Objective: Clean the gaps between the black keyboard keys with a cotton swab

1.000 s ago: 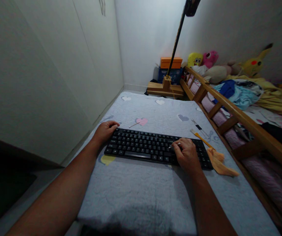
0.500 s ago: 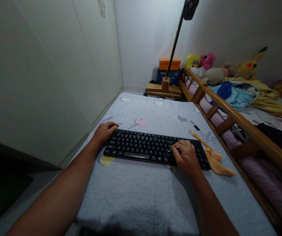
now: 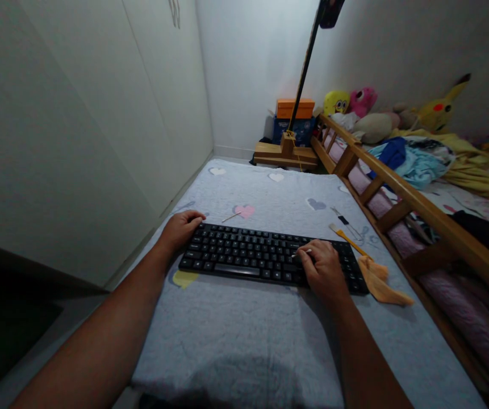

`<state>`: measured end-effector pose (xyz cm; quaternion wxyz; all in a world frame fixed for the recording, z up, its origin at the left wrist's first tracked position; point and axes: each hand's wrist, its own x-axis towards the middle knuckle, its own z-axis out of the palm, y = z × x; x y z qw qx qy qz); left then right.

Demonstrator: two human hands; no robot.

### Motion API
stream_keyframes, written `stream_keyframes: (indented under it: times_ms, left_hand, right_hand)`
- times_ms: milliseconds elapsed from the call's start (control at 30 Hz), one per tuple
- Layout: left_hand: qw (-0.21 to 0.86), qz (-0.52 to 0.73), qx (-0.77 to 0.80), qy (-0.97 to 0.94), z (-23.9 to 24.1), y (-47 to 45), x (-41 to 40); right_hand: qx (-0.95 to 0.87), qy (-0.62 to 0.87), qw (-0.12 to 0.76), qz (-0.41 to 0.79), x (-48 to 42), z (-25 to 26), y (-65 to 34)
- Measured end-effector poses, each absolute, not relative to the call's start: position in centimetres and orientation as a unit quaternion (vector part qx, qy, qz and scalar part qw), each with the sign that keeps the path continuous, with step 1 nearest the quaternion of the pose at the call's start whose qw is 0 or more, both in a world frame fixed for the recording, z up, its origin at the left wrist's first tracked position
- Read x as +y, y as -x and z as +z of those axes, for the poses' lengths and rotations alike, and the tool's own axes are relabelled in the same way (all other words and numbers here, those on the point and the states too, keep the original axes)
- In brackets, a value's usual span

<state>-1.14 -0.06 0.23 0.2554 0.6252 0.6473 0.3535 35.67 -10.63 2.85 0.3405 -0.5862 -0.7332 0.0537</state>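
Note:
A black keyboard (image 3: 238, 250) lies flat across the patterned cover. My left hand (image 3: 180, 230) is closed on its far left corner, thumb and fingers at the edge. Over the keys on the right side, my right hand (image 3: 324, 271) pinches a white cotton swab (image 3: 308, 251); one tip is down at the keys near the Enter area, and part of the stick is hidden by the fingers. Another cotton swab (image 3: 231, 216) rests on the cover beyond the keyboard. To the right lie a brush with a yellow handle (image 3: 350, 240) and a crumpled orange cloth (image 3: 380, 284).
A wire tool with a black grip (image 3: 343, 220) lies at the right, near a wooden bed rail (image 3: 397, 176). White cabinet doors (image 3: 99, 130) stand along the left. A wooden stand (image 3: 287, 150) with a tall pole and stacked boxes is at the back.
The cotton swab's tip and my right hand have shifted very slightly over the same keys. My left hand stays at the corner. The view has turned a little.

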Motion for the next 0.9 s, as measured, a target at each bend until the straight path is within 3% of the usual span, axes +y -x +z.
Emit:
stream_keyframes:
  times_ms: [900]
  left_hand:
    - [0.246, 0.34, 0.649, -0.634, 0.42, 1.19, -0.03]
  right_hand:
    - [-0.734, 0.584, 0.342, 0.064, -10.85, 2.59, -35.98]
